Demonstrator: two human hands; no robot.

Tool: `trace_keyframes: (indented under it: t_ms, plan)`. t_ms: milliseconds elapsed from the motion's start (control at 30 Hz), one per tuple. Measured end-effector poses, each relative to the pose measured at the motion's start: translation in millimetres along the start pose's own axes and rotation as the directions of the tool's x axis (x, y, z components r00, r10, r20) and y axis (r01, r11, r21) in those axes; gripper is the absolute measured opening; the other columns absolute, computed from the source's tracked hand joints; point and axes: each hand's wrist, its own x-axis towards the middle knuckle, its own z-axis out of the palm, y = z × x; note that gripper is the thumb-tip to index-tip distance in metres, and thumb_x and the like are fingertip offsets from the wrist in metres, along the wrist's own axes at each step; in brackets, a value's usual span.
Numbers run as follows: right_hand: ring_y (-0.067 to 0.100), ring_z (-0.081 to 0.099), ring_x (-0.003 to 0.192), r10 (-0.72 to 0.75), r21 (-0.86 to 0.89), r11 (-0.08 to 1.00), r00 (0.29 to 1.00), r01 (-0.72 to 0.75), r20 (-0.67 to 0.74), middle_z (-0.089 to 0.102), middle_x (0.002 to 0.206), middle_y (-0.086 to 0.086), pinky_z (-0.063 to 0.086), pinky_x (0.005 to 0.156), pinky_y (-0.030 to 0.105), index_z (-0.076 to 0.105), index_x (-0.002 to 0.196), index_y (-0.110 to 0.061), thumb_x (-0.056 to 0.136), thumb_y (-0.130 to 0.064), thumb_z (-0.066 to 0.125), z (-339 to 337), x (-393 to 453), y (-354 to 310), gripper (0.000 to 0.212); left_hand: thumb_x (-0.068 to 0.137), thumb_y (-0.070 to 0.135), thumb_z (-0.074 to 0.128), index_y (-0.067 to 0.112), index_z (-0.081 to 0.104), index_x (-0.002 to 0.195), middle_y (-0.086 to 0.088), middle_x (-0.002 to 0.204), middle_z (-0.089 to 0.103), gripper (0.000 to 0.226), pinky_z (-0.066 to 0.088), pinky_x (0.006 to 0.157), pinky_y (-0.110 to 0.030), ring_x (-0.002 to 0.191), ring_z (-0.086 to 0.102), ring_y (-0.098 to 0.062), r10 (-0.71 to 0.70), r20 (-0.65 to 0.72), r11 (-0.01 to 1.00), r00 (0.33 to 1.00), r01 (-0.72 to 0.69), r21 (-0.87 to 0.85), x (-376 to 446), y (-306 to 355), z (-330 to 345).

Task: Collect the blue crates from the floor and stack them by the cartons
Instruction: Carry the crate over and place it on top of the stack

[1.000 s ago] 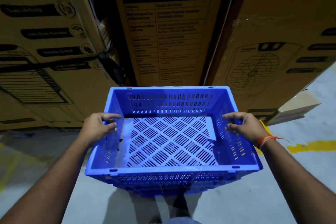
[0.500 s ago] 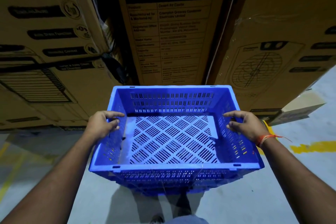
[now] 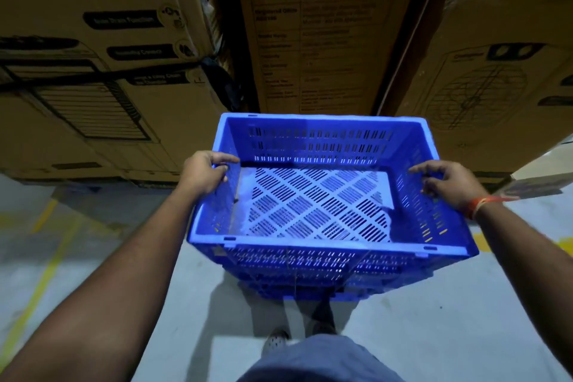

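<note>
**A:** Two hands on one blue crate (image 3: pixel 322 195), head view only. Left hand (image 3: pixel 203 172) is curled over the left rim, thumb lying along the top edge, fingers hooked into the side wall. Right hand (image 3: pixel 446 184) is clamped the same way on the right rim; an orange wrist thread (image 3: pixel 479 203) is seen just behind it.

**B:** Where is the crate held?

**A:** Carried in front of the body, level, empty, its far wall close to the cartons (image 3: pixel 322 34). More blue slotted walls are seen directly under it, so a stack (image 3: pixel 310 285) of crates is judged to be below. Whether the held crate is already seated on that stack cannot be told.

**B:** Step?

**A:** Stacking by the cartons is judged to be in hand; collection of this crate is done. Concrete floor (image 3: pixel 465 335) with yellow markings is seen to both sides; no other loose crates are in frame.

**B:** Next move?

**A:** Corners would need to be lined up with the crate below, then lowered square so the rim seats. Fingers hooked through the side walls should be cleared before full contact, or a pinch is likely.
</note>
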Motion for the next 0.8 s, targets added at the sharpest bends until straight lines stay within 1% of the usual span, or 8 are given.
trace_keyframes:
  t_ms: [100, 167, 267, 433, 500, 600, 733, 800]
  plan:
    - [0.020, 0.065, 0.062, -0.025, -0.022, 0.999, 1.000, 0.025, -0.005, 0.070, 0.083, 0.006, 0.056, 0.063, 0.033, 0.072, 0.095, -0.029, 0.082, 0.004, 0.055, -1.1, 5.6, 0.5, 0.039, 0.089, 0.008, 0.059, 0.035, 0.078, 0.093, 0.007, 0.055, 0.068, 0.033, 0.050, 0.055, -0.026, 0.043, 0.057, -0.003, 0.018, 0.003, 1.000, 1.000, -0.018, -0.003, -0.6, -3.2, 0.9]
    - [0.014, 0.062, 0.054, -0.052, -0.028, 0.998, 0.999, 0.052, -0.013, 0.067, 0.073, 0.007, 0.052, 0.058, 0.025, 0.072, 0.092, -0.029, 0.084, 0.005, 0.054, -1.5, 5.5, 4.2, 0.040, 0.089, 0.007, 0.059, 0.034, 0.078, 0.091, 0.010, 0.054, 0.066, 0.034, 0.054, 0.054, -0.028, 0.044, 0.059, -0.005, 0.027, 0.002, 1.000, 1.000, -0.027, -0.006, -2.9, -2.9, 0.8]
    - [0.008, 0.058, 0.046, -0.066, -0.033, 0.997, 0.998, 0.066, -0.015, 0.065, 0.065, 0.009, 0.049, 0.049, 0.016, 0.072, 0.091, -0.027, 0.083, 0.008, 0.053, 0.2, 1.1, 6.7, 0.040, 0.090, 0.005, 0.057, 0.030, 0.078, 0.093, 0.009, 0.058, 0.066, 0.032, 0.051, 0.051, -0.027, 0.041, 0.056, -0.005, 0.024, 0.004, 1.000, 1.000, -0.024, -0.008, -7.7, -2.9, 1.5]
    - [0.024, 0.058, 0.056, -0.054, -0.055, 0.997, 0.999, 0.054, 0.001, 0.066, 0.072, 0.019, 0.049, 0.046, 0.017, 0.071, 0.097, -0.022, 0.085, 0.010, 0.053, -2.1, -1.9, 3.3, 0.038, 0.088, 0.001, 0.056, 0.028, 0.079, 0.091, 0.001, 0.055, 0.067, 0.035, 0.053, 0.051, -0.029, 0.038, 0.054, -0.006, 0.001, -0.018, 0.999, 1.000, -0.001, -0.042, -13.5, -3.4, 3.1]
    - [0.025, 0.057, 0.056, -0.057, -0.058, 0.997, 0.998, 0.058, 0.026, 0.062, 0.071, 0.018, 0.049, 0.046, 0.018, 0.070, 0.092, -0.021, 0.086, 0.011, 0.053, -4.3, -3.3, 3.4, 0.038, 0.088, 0.001, 0.057, 0.028, 0.079, 0.091, -0.001, 0.055, 0.066, 0.035, 0.055, 0.050, -0.031, 0.037, 0.052, -0.008, -0.009, -0.027, 0.999, 1.000, 0.008, -0.054, -17.8, -3.5, 4.8]
    - [0.025, 0.057, 0.052, -0.046, -0.072, 0.996, 0.999, 0.047, 0.013, 0.061, 0.068, 0.015, 0.050, 0.046, 0.019, 0.070, 0.091, -0.020, 0.087, 0.011, 0.053, -10.1, -5.8, 2.0, 0.035, 0.088, 0.003, 0.057, 0.029, 0.079, 0.089, -0.003, 0.054, 0.065, 0.034, 0.054, 0.048, -0.035, 0.037, 0.052, -0.014, -0.006, -0.043, 0.996, 0.999, 0.002, -0.085, -22.4, -4.8, 10.9]
    - [0.025, 0.056, 0.051, -0.033, -0.103, 0.994, 0.999, 0.033, 0.002, 0.063, 0.063, 0.018, 0.049, 0.043, 0.017, 0.070, 0.102, -0.013, 0.088, 0.011, 0.053, -14.2, -11.7, 0.0, 0.033, 0.088, 0.002, 0.056, 0.026, 0.079, 0.091, -0.002, 0.056, 0.066, 0.034, 0.052, 0.047, -0.029, 0.037, 0.054, -0.008, -0.007, -0.060, 0.997, 0.998, 0.003, -0.079, -24.4, 0.2, 17.5]
    - [0.024, 0.055, 0.051, -0.022, -0.105, 0.994, 1.000, 0.020, -0.019, 0.063, 0.063, 0.017, 0.050, 0.044, 0.019, 0.070, 0.104, -0.012, 0.088, 0.010, 0.053, -12.6, -14.0, -2.5, 0.031, 0.088, 0.001, 0.055, 0.025, 0.079, 0.091, -0.002, 0.058, 0.067, 0.034, 0.051, 0.045, -0.025, 0.037, 0.054, -0.008, -0.004, -0.056, 0.997, 0.998, 0.000, -0.073, -23.9, 2.7, 17.9]
